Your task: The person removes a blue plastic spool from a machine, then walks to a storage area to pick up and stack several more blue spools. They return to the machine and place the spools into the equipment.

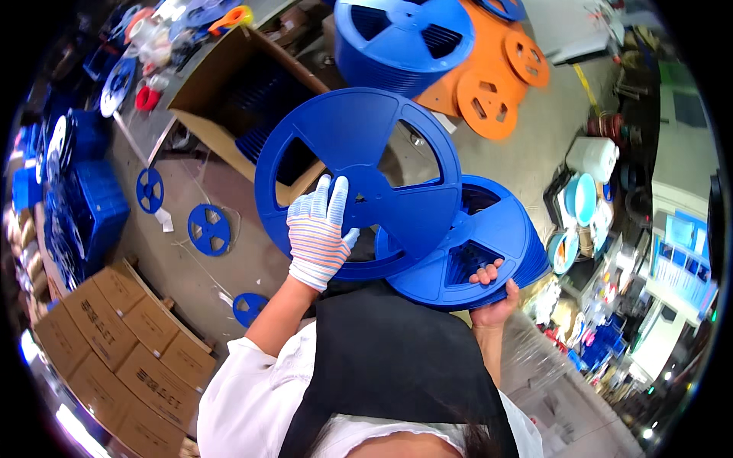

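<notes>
Left hand (319, 233), in its striped glove, has fingers spread over the hub of a big blue reel (351, 137), which lies just ahead of it and overlaps a stack of blue reels (489, 229) to its right. Right hand (496, 301), bare, is clamped on that stack's near edge, fingertips showing in a cut-out, thumb outside the rim. Good form here, I'd say: keep that right-hand grip firm, bear the big reel level from near its hub, and bring its centre into line before letting it settle; edges could catch otherwise. Beyond the left hand sits an open cardboard box (220, 149), its dark contents hard to read. And the blind spots: the big reel covers part of the stack, its underside is hidden, and whether the left hand truly grips it, I can't tell.
</notes>
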### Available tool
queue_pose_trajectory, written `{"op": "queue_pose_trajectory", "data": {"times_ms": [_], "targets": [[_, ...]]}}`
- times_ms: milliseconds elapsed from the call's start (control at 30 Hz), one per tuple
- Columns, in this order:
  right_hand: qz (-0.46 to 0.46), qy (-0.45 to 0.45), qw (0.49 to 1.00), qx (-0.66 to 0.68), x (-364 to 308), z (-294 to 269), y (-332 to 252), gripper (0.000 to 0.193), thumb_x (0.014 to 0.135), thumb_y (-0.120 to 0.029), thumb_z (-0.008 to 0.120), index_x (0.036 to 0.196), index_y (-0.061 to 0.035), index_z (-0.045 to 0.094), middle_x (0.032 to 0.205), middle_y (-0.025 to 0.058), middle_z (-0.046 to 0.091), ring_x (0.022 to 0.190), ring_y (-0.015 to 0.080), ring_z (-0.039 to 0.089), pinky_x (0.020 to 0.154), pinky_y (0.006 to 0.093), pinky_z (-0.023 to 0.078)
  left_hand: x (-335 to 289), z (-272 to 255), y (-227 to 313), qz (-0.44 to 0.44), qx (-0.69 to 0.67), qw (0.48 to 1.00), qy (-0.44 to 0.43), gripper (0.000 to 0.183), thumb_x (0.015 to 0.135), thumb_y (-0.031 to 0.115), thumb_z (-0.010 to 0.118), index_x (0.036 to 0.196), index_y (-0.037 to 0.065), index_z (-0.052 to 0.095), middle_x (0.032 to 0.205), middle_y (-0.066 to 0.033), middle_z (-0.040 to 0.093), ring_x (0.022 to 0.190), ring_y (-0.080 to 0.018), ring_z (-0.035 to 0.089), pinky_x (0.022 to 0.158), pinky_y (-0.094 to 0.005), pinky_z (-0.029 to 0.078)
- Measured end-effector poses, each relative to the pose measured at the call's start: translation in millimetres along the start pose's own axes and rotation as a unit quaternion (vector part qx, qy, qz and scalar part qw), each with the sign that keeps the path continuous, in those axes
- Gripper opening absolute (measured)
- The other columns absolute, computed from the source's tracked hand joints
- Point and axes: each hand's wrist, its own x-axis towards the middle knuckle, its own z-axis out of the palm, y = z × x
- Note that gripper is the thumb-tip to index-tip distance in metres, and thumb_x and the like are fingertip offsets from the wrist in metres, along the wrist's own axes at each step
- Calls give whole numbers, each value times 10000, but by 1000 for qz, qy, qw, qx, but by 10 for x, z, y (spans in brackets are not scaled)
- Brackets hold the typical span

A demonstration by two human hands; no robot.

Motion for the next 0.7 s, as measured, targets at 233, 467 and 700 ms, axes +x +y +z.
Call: {"op": "queue_pose_trajectory", "data": {"times_ms": [233,467,700], "targets": [[-64,128,987,70,-195,-326,33,465,752,-317,633,1108,-55,490,832,46,521,767,185,498,767,354,420,590,652,258,-6,-370,910,-187,857,651,62,789,1381,-45,354,1254,-192,536,1153,-283,527,1003,-359,406],[-225,213,934,177,-126,-677,233,362,792,-195,584,1091,4,537,857,118,611,778,257,598,745,391,500,1297,1210,877,-234,-736,423,-473,720,897,331,580,1457,36,237,1422,-235,379,1160,-306,543,1016,-410,431],[-326,315,863,224,-1231,-303,975,413,745,-237,639,1075,-19,521,847,101,589,801,225,581,780,364,470,1336,1800,2151,-177,-579,311,-732,785,915,528,436,1471,28,200,1470,-277,271,1153,-351,540,995,-454,432]]}}
